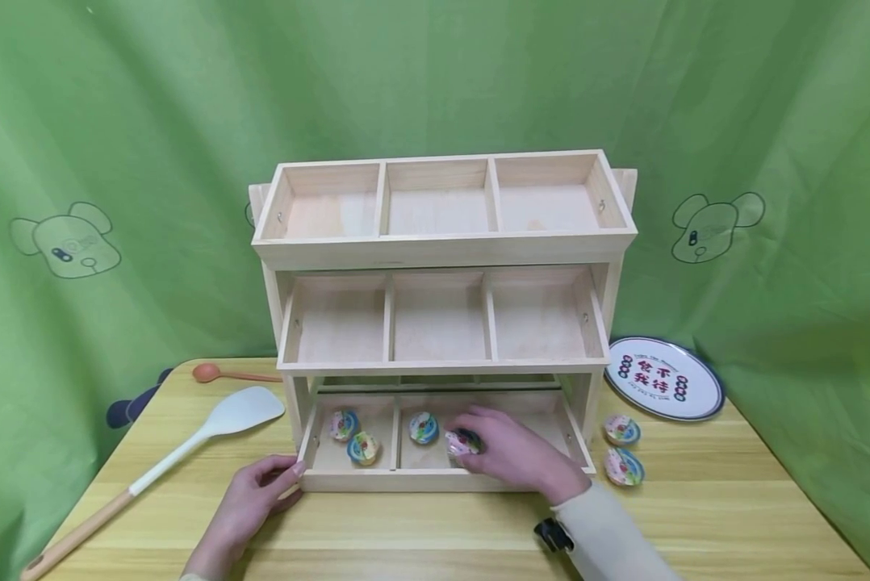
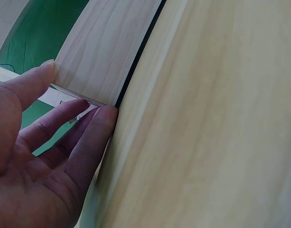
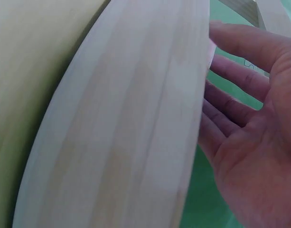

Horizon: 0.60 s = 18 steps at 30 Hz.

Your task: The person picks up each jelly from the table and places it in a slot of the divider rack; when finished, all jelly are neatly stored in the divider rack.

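A three-tier wooden rack (image 1: pixel 435 252) stands on the table, each tier a tray with compartments. My left hand (image 1: pixel 249 504) grips the front left corner of the bottom tray (image 1: pixel 442 482), thumb (image 2: pixel 38 83) at its upper edge and fingers lower at its end. Over the middle of that tray, my right hand (image 1: pixel 511 452) holds a jelly cup (image 1: pixel 461 444) with a pink printed lid between thumb and fingers. One jelly cup (image 1: pixel 424 428) lies to its left; two more, a blue one (image 1: pixel 344 425) and a yellow one (image 1: pixel 363 448), lie in the left compartment. The tray's front hides the held cup in the right wrist view.
Right of the rack, two jelly cups (image 1: pixel 622 449) lie on the table in front of a white oval plate (image 1: pixel 665 379) with a blue rim. A white spatula (image 1: pixel 210 428) with a wooden handle and a small orange spoon (image 1: pixel 210 372) lie at left. A green curtain (image 1: pixel 435 81) hangs behind.
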Motion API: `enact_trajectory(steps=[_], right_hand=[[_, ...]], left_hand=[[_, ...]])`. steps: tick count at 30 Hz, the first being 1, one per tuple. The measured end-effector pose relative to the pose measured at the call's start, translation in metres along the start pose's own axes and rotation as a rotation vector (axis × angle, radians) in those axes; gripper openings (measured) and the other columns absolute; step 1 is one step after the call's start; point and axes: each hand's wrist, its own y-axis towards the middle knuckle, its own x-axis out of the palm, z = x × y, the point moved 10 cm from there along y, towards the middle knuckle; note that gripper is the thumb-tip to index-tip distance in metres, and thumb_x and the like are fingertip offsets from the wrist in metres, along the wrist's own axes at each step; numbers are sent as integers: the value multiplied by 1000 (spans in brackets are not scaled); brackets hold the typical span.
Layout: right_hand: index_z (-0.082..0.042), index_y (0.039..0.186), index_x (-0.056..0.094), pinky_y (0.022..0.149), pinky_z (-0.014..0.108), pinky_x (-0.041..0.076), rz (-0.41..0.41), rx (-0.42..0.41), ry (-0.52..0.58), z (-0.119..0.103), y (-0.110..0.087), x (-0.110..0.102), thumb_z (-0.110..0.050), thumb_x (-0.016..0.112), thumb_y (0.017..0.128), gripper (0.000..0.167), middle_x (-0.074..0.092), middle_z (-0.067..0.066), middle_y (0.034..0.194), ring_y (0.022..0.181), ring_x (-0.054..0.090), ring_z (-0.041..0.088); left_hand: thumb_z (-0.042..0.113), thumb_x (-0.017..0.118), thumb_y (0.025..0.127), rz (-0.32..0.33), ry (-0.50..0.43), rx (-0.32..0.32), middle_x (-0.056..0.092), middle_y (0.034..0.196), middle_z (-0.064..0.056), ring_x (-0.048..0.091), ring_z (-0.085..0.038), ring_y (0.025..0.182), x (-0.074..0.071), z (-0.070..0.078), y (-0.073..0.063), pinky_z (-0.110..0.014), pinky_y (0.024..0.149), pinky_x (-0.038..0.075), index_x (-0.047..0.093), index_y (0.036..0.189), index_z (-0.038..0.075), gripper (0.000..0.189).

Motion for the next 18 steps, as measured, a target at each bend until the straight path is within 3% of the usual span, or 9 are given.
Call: enact_trajectory(steps=[13, 18], right_hand=[[-9, 123, 66, 111, 60, 34, -56, 31, -56, 3, 14, 11, -14, 76, 84, 41, 59, 14, 131, 130, 42, 41], [-9, 120, 67, 111, 59, 35, -66, 23, -77, 5, 19, 15, -12, 76, 83, 38, 61, 12, 128, 130, 44, 40]], left_hand=[[9, 66, 95, -3, -19, 5, 60, 115, -21, 61, -26, 103, 1, 1, 0, -36, 88, 59, 62, 117, -12, 32], [8, 65, 96, -7, -18, 8, 59, 117, -22, 60, -26, 104, 1, 1, 0, -37, 89, 58, 60, 119, -14, 32]])
